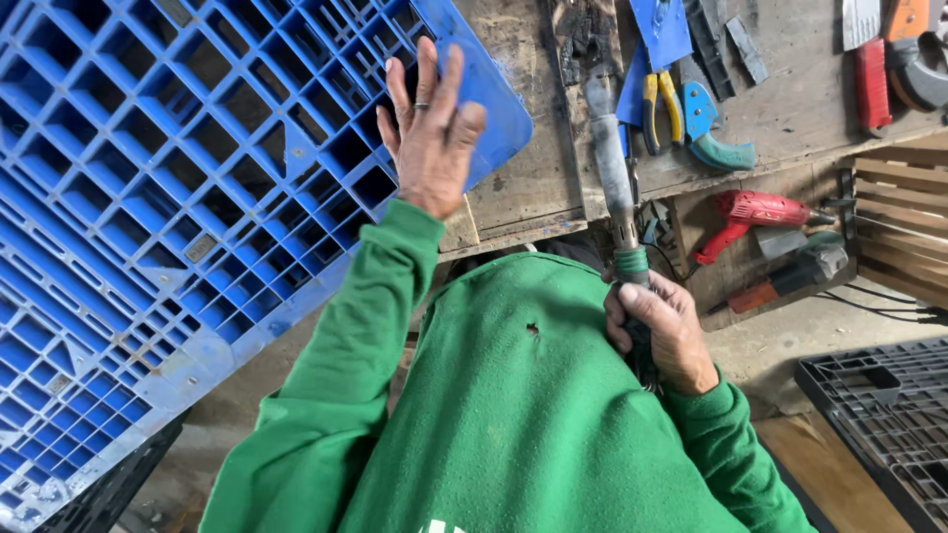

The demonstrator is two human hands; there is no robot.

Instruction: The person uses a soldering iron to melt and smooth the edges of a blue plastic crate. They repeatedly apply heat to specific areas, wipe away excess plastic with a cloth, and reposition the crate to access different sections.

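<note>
1. Left hand (pixel 432 128) raised flat, fingers spread open, palm against the near corner of the blue pallet (pixel 188 197); nothing gripped.
2. Pallet tilted across the left end of the workbench (pixel 533 188), its corner overhanging the front edge.
3. Right hand (pixel 664 331) closed tight round the handle of a long grey heat tool (pixel 614 168), nozzle pointing away over the bench, clear of the pallet.
4. Pliers (pixel 662 104) and a blue cutter (pixel 713 133) lying toward the back; red drill (pixel 755 212) below the front edge.
5. By the look, work on the pallet not yet begun: tool apart from plastic.
</note>
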